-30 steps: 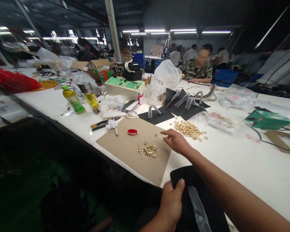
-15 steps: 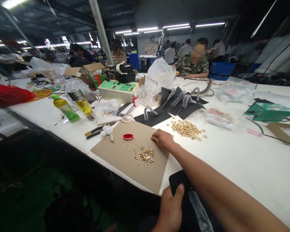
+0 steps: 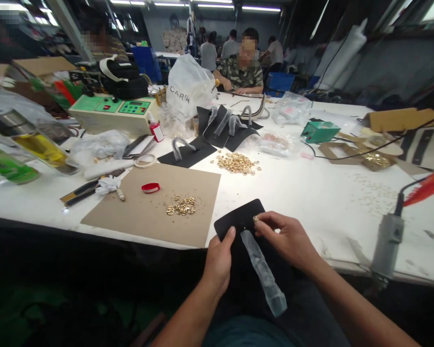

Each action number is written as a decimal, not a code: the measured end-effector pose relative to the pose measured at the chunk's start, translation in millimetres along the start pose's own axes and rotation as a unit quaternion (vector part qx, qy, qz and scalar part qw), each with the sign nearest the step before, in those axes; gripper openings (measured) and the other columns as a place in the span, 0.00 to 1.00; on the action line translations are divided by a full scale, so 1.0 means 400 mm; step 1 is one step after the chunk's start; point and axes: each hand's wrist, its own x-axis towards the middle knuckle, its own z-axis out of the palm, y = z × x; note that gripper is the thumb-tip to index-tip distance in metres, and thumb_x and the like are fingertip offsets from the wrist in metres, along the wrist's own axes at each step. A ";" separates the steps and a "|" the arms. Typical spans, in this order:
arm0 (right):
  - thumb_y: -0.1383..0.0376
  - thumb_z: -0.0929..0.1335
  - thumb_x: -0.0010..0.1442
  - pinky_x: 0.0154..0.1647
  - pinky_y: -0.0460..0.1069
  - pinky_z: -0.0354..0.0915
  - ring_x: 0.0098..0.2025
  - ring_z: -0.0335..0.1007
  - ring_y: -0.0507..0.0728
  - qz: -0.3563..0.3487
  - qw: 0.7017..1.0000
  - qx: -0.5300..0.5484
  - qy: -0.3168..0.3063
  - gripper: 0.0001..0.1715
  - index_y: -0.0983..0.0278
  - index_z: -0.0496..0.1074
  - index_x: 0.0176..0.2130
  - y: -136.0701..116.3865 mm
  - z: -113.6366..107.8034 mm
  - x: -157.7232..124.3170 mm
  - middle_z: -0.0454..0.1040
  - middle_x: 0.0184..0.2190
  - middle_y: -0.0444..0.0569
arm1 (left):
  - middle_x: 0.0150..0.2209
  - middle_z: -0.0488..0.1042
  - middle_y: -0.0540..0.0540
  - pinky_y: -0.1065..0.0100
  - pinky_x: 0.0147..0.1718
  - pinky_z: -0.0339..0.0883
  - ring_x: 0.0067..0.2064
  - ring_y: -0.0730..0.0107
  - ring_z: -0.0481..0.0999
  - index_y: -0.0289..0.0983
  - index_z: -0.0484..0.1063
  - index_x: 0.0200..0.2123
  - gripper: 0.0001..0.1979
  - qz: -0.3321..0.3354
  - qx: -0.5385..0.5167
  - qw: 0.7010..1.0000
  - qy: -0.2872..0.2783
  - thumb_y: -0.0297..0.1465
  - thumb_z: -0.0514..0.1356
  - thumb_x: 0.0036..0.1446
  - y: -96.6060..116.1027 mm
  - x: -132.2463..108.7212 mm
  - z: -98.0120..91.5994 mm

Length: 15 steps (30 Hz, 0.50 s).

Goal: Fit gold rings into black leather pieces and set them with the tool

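Observation:
My left hand (image 3: 219, 260) grips the left edge of a black panel (image 3: 238, 215), thumb on top. A strap wrapped in clear plastic (image 3: 262, 270) runs down the panel toward my lap. Over the panel's right side, my right hand (image 3: 284, 236) pinches a small gold metal fitting (image 3: 255, 219) between thumb and fingertips. Just left of that fitting, a tiny bright spot shows on the panel above the strap's end. On a brown board (image 3: 130, 212) to the left lie several gold fittings (image 3: 181, 206) and a red oval band (image 3: 151, 188).
A bigger heap of gold fittings (image 3: 237, 164) lies beyond the panel, near more black panels (image 3: 217, 127) with wrapped straps. A grey power tool (image 3: 386, 246) hangs at the right table edge. Cutters (image 3: 83, 190), bottles and a control box (image 3: 112, 115) stand left. A co-worker (image 3: 240, 67) sits opposite.
My right hand has come back from the brown board to the black panel, carrying a gold fitting. The panel is more fully in view, and my view has swung right.

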 end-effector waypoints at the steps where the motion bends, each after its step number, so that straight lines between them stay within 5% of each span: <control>1: 0.55 0.70 0.67 0.36 0.49 0.73 0.34 0.82 0.58 0.006 1.000 -0.014 0.002 0.12 0.59 0.81 0.40 0.017 0.000 -0.037 0.84 0.34 0.45 | 0.54 0.83 0.35 0.50 0.63 0.69 0.56 0.47 0.81 0.34 0.80 0.57 0.28 0.000 0.004 1.000 -0.007 0.44 0.71 0.59 -0.002 -0.010 0.004; 6: 0.57 0.72 0.66 0.45 0.53 0.76 0.41 0.83 0.60 -0.024 0.995 -0.054 0.075 0.10 0.57 0.84 0.41 0.046 -0.018 -0.126 0.86 0.40 0.46 | 0.57 0.81 0.38 0.53 0.66 0.66 0.59 0.52 0.80 0.36 0.79 0.58 0.26 0.037 0.059 0.997 -0.047 0.44 0.69 0.63 0.000 -0.075 0.046; 11: 0.61 0.70 0.67 0.40 0.50 0.75 0.38 0.82 0.58 -0.073 0.988 -0.080 0.113 0.08 0.57 0.82 0.41 0.014 -0.077 -0.170 0.85 0.38 0.45 | 0.54 0.83 0.39 0.54 0.61 0.71 0.56 0.51 0.81 0.35 0.80 0.58 0.25 0.065 0.130 0.984 -0.106 0.45 0.65 0.66 0.010 -0.130 0.101; 15: 0.60 0.66 0.71 0.35 0.50 0.69 0.36 0.79 0.57 -0.082 0.980 -0.164 0.082 0.10 0.58 0.77 0.41 -0.002 -0.114 -0.210 0.82 0.36 0.46 | 0.50 0.85 0.41 0.58 0.57 0.73 0.52 0.53 0.83 0.36 0.82 0.55 0.23 0.095 0.210 0.967 -0.107 0.46 0.64 0.67 0.017 -0.155 0.129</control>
